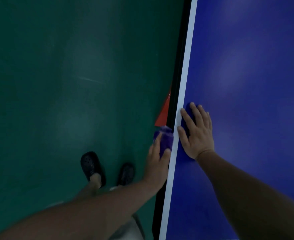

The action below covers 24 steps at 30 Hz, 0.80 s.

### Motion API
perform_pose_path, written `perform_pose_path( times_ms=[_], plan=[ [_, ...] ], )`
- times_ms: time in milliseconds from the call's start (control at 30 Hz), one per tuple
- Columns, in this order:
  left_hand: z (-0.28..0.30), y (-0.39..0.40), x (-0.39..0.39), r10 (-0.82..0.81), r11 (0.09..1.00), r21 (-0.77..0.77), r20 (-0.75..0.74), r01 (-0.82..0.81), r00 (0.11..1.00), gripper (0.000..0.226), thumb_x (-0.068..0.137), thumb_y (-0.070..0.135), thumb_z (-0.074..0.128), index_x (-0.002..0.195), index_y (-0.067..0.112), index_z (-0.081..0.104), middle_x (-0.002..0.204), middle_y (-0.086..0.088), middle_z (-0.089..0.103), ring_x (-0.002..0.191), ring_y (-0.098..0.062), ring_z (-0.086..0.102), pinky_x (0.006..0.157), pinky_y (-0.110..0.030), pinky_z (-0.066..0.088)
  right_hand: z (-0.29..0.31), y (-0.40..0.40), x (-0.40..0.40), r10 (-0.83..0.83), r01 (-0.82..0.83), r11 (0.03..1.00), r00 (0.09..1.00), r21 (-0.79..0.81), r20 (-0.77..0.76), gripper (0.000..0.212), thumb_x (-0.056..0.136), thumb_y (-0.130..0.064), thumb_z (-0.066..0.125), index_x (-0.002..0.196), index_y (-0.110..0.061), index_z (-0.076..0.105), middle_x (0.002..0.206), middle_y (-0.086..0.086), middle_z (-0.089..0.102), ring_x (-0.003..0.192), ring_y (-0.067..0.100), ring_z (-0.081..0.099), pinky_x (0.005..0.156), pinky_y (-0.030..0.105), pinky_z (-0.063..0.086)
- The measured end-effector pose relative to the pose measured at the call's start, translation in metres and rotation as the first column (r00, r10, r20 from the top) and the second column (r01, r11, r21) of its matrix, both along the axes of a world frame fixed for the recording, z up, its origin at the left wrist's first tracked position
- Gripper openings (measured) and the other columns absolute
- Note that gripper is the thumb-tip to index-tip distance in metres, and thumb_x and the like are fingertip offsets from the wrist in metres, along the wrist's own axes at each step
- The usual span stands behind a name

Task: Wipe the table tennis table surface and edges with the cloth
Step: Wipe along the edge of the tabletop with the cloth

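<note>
The blue table tennis table (246, 84) fills the right side of the head view, with a white line along its left border and a black side edge (176, 75). My left hand (157, 160) grips a bunched purple cloth (165, 140) and holds it against that black side edge, just below the tabletop. My right hand (197, 133) lies flat on the blue surface next to the white line, fingers straight and spread, holding nothing.
The green floor (65, 84) spreads to the left of the table. My two feet in dark perforated clogs (92, 168) stand on it close to the table. A red piece (163, 111) shows on the floor beside the table edge.
</note>
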State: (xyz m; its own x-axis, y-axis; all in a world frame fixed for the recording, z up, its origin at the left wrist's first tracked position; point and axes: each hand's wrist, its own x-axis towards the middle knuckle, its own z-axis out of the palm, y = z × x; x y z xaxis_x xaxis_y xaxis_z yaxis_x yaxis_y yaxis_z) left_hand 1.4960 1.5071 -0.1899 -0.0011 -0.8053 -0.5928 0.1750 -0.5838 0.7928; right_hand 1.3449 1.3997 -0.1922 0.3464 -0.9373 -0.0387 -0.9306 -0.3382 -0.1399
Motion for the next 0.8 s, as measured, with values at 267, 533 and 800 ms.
perform_pose_path(
  times_ms=[267, 533, 800],
  plan=[
    [-0.002, -0.044, -0.001, 0.015, 0.993, 0.121, 0.002, -0.015, 1.0, 0.052, 0.105, 0.026, 0.044, 0.151, 0.048, 0.032, 0.15, -0.002, 0.041, 0.13, -0.02, 0.05, 0.111, -0.047, 0.042, 0.0, 0.001, -0.001, -0.007, 0.007, 1.0, 1.0, -0.004, 0.025, 0.057, 0.102, -0.048, 0.037, 0.154, -0.024, 0.037, 0.166, 0.003, 0.022, 0.154, 0.026, 0.013, 0.124, 0.052, 0.012],
    [-0.005, -0.153, 0.003, 0.012, 1.0, 0.004, 0.102, -0.013, 0.995, 0.054, 0.103, 0.03, 0.04, 0.154, 0.044, 0.026, 0.146, -0.001, 0.043, 0.114, -0.011, 0.053, 0.097, -0.032, 0.045, -0.001, -0.001, -0.001, -0.016, 0.016, 1.0, 1.0, -0.002, 0.015, 0.056, 0.103, -0.049, 0.038, 0.152, -0.024, 0.041, 0.165, 0.004, 0.024, 0.153, 0.027, 0.016, 0.124, 0.051, 0.012],
    [0.004, -0.057, 0.0, -0.035, 0.991, 0.132, 0.058, 0.027, 0.998, 0.05, 0.107, 0.027, 0.042, 0.15, 0.047, 0.027, 0.148, 0.007, 0.042, 0.128, -0.004, 0.046, 0.109, -0.035, 0.041, 0.001, -0.001, 0.002, -0.021, 0.021, 0.999, 1.0, 0.03, 0.012, 0.056, 0.103, -0.051, 0.035, 0.152, -0.025, 0.041, 0.165, 0.004, 0.023, 0.154, 0.027, 0.015, 0.124, 0.052, 0.013]
  ],
)
